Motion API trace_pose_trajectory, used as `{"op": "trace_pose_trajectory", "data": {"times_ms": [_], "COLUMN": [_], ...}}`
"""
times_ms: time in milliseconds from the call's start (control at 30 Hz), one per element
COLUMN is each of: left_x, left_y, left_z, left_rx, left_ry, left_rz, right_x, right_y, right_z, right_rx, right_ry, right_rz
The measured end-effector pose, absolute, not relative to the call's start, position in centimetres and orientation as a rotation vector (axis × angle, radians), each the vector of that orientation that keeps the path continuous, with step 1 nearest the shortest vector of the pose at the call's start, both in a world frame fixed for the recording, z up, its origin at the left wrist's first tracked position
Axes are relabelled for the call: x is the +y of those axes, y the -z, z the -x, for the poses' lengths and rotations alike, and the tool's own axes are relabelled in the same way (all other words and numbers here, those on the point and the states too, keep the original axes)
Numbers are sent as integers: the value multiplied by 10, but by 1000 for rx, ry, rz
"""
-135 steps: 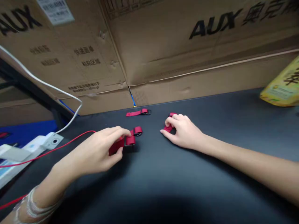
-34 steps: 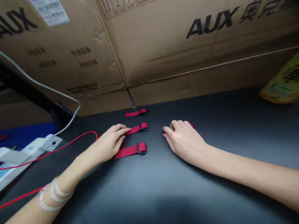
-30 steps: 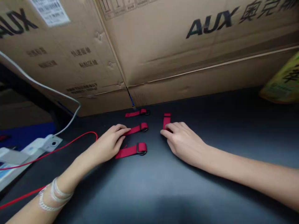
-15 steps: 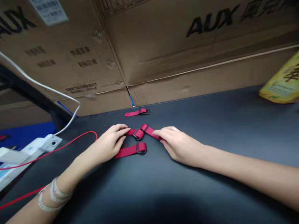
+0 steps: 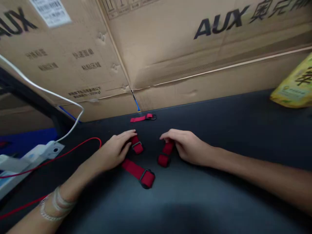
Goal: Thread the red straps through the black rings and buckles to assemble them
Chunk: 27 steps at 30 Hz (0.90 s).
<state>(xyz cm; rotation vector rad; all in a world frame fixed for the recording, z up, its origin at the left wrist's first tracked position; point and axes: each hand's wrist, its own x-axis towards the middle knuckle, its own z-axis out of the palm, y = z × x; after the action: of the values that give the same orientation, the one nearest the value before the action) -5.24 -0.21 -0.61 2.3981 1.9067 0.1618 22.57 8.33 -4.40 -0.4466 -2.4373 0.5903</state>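
My left hand [image 5: 116, 147] rests on the table, its fingers closed on one end of a short red strap [image 5: 136, 143] with a black buckle. A second red strap [image 5: 133, 169] slants out from beneath that hand, its buckle end toward me; whether the hand grips its hidden end I cannot tell. Between thumb and fingers of my right hand [image 5: 188, 144] is a third red strap [image 5: 167, 149], its buckle end hanging toward me. Farther back, another red strap with a buckle [image 5: 142, 118] lies flat, touched by neither hand.
Large cardboard boxes [image 5: 170, 48] stand along the back edge of the dark table [image 5: 219, 201]. A yellow bag [image 5: 293, 89] is at the right. On the left are a white power strip [image 5: 31, 159], a white cable [image 5: 48, 88] and a red cable [image 5: 73, 151].
My right hand's strap has come apart from my left hand's strap and swung down toward me. The strap below my left hand has turned, its buckle end now nearer me. The picture is brighter at the boxes.
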Motion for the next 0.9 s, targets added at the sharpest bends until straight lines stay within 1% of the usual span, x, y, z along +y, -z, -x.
{"op": "trace_pose_trajectory", "data": {"times_ms": [200, 400, 567, 800, 900], "left_x": [-6, -10, -11, -13, -13], "left_y": [-4, -13, -19, -25, -23], "left_z": [47, 47, 49, 53, 55], "left_rx": [1893, 1512, 1351, 1291, 1333], "left_ry": [-366, -223, -155, -57, -67], "left_rz": [-2444, -2334, -2342, -2291, -2263], "right_x": [87, 91, 92, 90, 90], "right_y": [30, 25, 23, 15, 14], "right_z": [-230, -236, -238, -238, -237], "right_rx": [-2575, -2671, -2770, -2837, -2816], "right_ry": [-636, -673, -675, -718, -667], "right_rz": [438, 435, 413, 395, 350]}}
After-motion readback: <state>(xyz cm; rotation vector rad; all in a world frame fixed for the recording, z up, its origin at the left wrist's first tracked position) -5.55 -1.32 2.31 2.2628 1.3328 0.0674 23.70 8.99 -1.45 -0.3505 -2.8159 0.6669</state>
